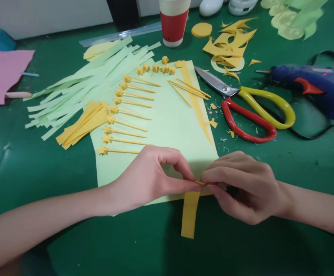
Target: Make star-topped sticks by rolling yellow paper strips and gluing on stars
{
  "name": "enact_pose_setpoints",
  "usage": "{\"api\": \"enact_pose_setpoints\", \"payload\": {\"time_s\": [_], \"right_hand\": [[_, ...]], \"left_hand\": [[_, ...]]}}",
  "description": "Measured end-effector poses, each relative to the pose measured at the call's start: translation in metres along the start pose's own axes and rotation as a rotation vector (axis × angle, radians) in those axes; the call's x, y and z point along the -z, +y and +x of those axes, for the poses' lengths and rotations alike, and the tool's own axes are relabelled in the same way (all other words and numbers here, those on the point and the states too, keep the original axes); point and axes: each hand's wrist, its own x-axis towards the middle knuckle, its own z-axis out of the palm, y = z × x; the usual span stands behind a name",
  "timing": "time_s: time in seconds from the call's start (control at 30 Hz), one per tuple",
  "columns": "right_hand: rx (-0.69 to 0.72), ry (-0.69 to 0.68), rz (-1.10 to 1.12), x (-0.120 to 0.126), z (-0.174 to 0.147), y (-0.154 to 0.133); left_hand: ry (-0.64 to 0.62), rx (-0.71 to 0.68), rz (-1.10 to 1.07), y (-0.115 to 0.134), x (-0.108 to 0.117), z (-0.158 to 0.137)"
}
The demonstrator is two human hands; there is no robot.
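My left hand [155,174] and my right hand [245,186] meet fingertip to fingertip, both closed in a pinch. Between them is the top end of a yellow paper strip [190,214], whose loose length hangs down toward the table. Fingertips hide most of the pinched part. Behind my hands lies a pale green sheet [172,126]. Along its left side runs a row of thin yellow sticks [132,134] tipped with small folded paper shapes. Several loose folded yellow pieces [155,68] sit near its top edge, and a few bare yellow sticks [190,90] lie to their right.
Red-and-yellow-handled scissors [249,109] and a blue glue gun [310,84] with a black cord lie right. Yellow strips [82,124] and pale green strips [97,76] are at left. A paper cup [175,25], yellow scraps [230,46] and pink paper [4,76] stand or lie farther back.
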Motion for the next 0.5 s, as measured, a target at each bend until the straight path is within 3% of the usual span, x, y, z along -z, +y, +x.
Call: {"api": "enact_pose_setpoints", "payload": {"time_s": [0.23, 0.5], "right_hand": [[-0.002, -0.028, -0.012, -0.0014, 0.0014, 0.0006], [0.003, -0.065, -0.004, -0.0038, 0.0019, -0.0034]], "left_hand": [[-0.048, 0.13, -0.008, 0.0012, -0.0015, -0.0006], [-0.07, 0.135, -0.06, -0.0002, -0.0028, -0.0002]]}}
